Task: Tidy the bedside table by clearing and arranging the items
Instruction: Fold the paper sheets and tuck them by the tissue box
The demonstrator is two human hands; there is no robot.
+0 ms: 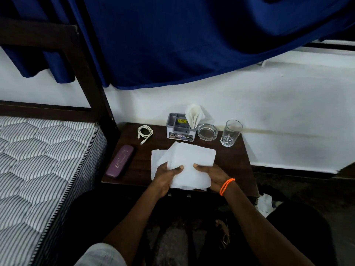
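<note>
At the counter's (pixel 236 162) near edge, both thumbs pinched one white tissue (pixel 184 162), left hand (pixel 166 178) and right hand (pixel 212 176) sharing it. Behind stood one organiser (pixel 180 129), one ashtray (pixel 207 131), one glass (pixel 230 133), one cable (pixel 145 131), one purple case (pixel 120 161): mostly arranged, tissue pending.

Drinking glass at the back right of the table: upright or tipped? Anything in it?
Upright: the glass stands on its base on the table, rim up, beside the ashtray. It looks empty, with no liquid line visible.
</note>
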